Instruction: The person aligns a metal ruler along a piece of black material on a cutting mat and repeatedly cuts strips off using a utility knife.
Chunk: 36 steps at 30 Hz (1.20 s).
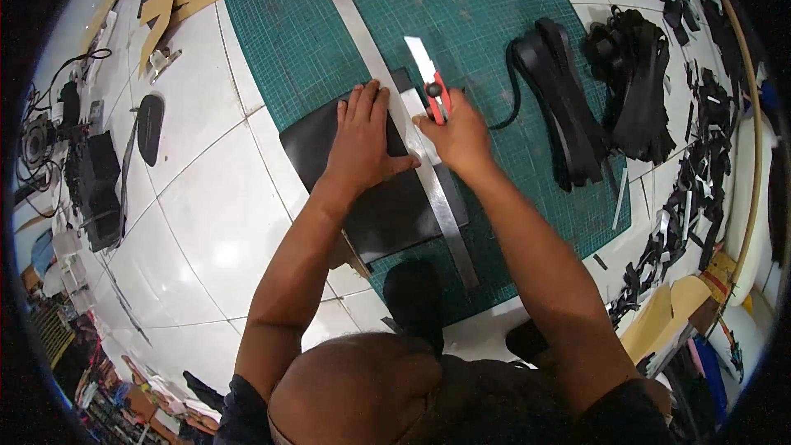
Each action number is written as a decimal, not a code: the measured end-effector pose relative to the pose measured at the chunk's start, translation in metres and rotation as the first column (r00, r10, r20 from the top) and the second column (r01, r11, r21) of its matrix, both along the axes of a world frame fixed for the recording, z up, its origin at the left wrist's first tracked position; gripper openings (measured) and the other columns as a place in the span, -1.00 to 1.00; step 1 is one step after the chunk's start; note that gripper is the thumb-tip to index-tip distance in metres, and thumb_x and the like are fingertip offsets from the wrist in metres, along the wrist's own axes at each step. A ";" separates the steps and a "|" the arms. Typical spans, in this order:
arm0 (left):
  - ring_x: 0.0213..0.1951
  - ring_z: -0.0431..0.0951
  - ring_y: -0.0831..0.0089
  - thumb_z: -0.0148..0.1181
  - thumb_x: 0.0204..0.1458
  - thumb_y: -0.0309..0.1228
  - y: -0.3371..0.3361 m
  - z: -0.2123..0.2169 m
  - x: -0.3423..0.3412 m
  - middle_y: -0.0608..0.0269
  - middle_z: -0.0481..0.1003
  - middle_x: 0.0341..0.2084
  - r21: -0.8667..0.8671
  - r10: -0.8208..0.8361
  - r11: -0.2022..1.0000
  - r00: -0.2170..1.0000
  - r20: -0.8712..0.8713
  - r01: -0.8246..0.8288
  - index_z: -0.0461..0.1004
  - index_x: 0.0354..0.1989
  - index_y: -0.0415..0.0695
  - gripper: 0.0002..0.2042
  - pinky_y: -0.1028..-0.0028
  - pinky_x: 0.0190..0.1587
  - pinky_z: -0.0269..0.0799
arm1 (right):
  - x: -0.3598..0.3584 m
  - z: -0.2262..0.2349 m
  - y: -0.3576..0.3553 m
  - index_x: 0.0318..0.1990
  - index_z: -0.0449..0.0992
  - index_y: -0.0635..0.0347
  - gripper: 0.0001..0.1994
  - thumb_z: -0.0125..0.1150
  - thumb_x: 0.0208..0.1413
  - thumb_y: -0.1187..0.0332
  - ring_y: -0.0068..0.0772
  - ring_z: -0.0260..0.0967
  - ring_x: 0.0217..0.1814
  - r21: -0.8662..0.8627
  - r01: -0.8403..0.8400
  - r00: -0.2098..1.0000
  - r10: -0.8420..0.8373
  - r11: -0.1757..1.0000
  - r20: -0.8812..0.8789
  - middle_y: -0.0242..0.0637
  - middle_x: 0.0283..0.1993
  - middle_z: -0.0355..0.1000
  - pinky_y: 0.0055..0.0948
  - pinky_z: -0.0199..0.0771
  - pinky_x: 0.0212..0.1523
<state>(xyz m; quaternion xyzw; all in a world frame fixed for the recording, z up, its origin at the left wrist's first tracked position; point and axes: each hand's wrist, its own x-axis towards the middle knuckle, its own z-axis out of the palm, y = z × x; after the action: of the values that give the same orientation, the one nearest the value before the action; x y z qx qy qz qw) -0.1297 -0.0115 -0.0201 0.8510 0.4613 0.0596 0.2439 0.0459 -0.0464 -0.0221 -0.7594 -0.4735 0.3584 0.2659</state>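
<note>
A long steel ruler [360, 29] lies slantwise across a black sheet [395, 213] that looks like leather, on a green cutting mat [297, 8]. My left hand [360, 128] rests flat on the sheet, its fingers stretched out along the ruler's left edge and its thumb reaching onto the metal. Just right of the ruler, my right hand [458, 133] is closed around a red utility knife [437, 95] with a black knob. The knife's wide blade points away from me, above the mat. Beside the right fingers a small white piece [411, 102] shows, partly hidden.
Two bundles of black strips [563, 107] [636, 86] lie at the right. Black offcuts [671, 235] are heaped beyond the mat's right edge. On the white tiles [198, 231] at the left are tan card pieces [177, 4], a metal clip [165, 66] and a dark oval piece [150, 129].
</note>
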 end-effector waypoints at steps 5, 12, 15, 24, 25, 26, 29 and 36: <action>0.40 -0.05 -0.12 0.56 -0.41 0.07 0.000 0.001 -0.004 -0.16 0.02 0.35 -0.004 -0.018 1.000 1.000 -0.021 0.018 0.06 0.34 -0.31 0.16 -0.06 0.42 -0.16 | 0.014 0.004 -0.079 -0.16 0.43 0.27 -0.59 0.47 -0.06 0.26 -0.26 0.51 -0.30 -0.068 -0.009 1.000 0.007 0.998 -0.030 -0.20 -0.31 0.53 -0.31 0.48 -0.22; 0.43 -0.12 -0.10 0.59 -0.48 0.07 -0.001 0.000 -0.005 -0.15 -0.05 0.39 -0.050 -0.013 0.999 1.000 -0.007 0.013 0.01 0.38 -0.29 0.24 -0.07 0.43 -0.24 | 0.021 0.022 -0.158 -0.21 0.43 0.26 -0.62 0.49 -0.06 0.28 -0.44 0.44 -0.33 -0.328 0.081 0.983 -0.130 0.941 -0.130 -0.29 -0.35 0.49 -0.37 0.47 -0.23; 0.44 -0.14 -0.09 0.59 -0.49 0.06 -0.002 -0.001 -0.008 -0.13 -0.05 0.40 -0.038 -0.012 0.999 1.000 -0.005 0.011 0.00 0.39 -0.28 0.24 -0.06 0.44 -0.25 | 0.016 0.028 -0.158 -0.20 0.42 0.26 -0.62 0.49 -0.06 0.28 -0.44 0.43 -0.34 -0.296 0.133 0.964 -0.193 0.946 -0.183 -0.30 -0.36 0.48 -0.38 0.46 -0.25; 0.44 -0.14 -0.10 0.58 -0.50 0.07 -0.004 -0.004 -0.002 -0.15 -0.02 0.38 -0.024 -0.011 1.000 1.000 0.024 0.012 0.03 0.37 -0.29 0.23 -0.03 0.44 -0.25 | 0.024 0.018 -0.163 -0.17 0.42 0.24 -0.60 0.51 -0.08 0.30 -0.48 0.40 -0.32 -0.298 0.140 0.940 -0.221 0.944 -0.258 -0.34 -0.34 0.45 -0.42 0.44 -0.24; 0.44 -0.14 -0.10 0.58 -0.50 0.07 -0.004 -0.006 -0.005 -0.15 -0.02 0.38 -0.020 -0.006 1.000 1.000 0.017 0.006 0.03 0.37 -0.29 0.23 -0.03 0.44 -0.25 | 0.022 0.017 -0.163 -0.17 0.42 0.24 -0.60 0.51 -0.08 0.30 -0.48 0.40 -0.32 -0.295 0.133 0.940 -0.215 0.946 -0.266 -0.34 -0.34 0.45 -0.42 0.44 -0.24; 0.43 -0.12 -0.12 0.59 -0.52 0.07 -0.003 -0.008 -0.008 -0.18 0.00 0.37 -0.006 -0.014 1.000 0.999 0.031 0.014 0.03 0.37 -0.30 0.24 -0.03 0.43 -0.21 | 0.021 0.016 -0.162 -0.17 0.42 0.24 -0.61 0.50 -0.07 0.32 -0.50 0.39 -0.31 -0.303 0.122 0.956 -0.194 0.945 -0.221 -0.36 -0.34 0.45 -0.44 0.43 -0.24; 0.37 0.00 -0.18 0.59 -0.53 0.07 0.003 -0.015 -0.018 -0.26 0.05 0.32 0.057 -0.049 0.997 0.994 0.102 0.044 0.03 0.35 -0.34 0.24 -0.04 0.38 -0.11 | 0.020 -0.010 -0.172 -0.18 0.41 0.26 -0.64 0.48 -0.04 0.36 -0.58 0.36 -0.32 -0.200 0.071 0.977 -0.108 0.977 -0.185 -0.40 -0.34 0.44 -0.51 0.41 -0.28; 0.35 0.03 -0.20 0.60 -0.53 0.04 -0.001 -0.002 0.003 -0.29 0.09 0.28 0.012 -0.050 0.999 0.998 0.048 0.050 0.09 0.28 -0.43 0.20 -0.13 0.37 -0.12 | 0.038 -0.003 -0.174 0.02 0.37 0.27 -0.55 0.43 0.03 0.35 -0.55 0.31 -0.30 -0.176 0.043 0.946 -0.097 0.983 -0.308 -0.39 -0.30 0.39 -0.47 0.38 -0.24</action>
<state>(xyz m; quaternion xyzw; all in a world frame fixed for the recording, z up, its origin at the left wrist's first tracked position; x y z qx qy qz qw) -0.1267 -0.0129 -0.0219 0.8619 0.4335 0.0764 0.2517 0.0837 -0.2201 -0.0252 -0.7282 -0.3658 0.5040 0.2861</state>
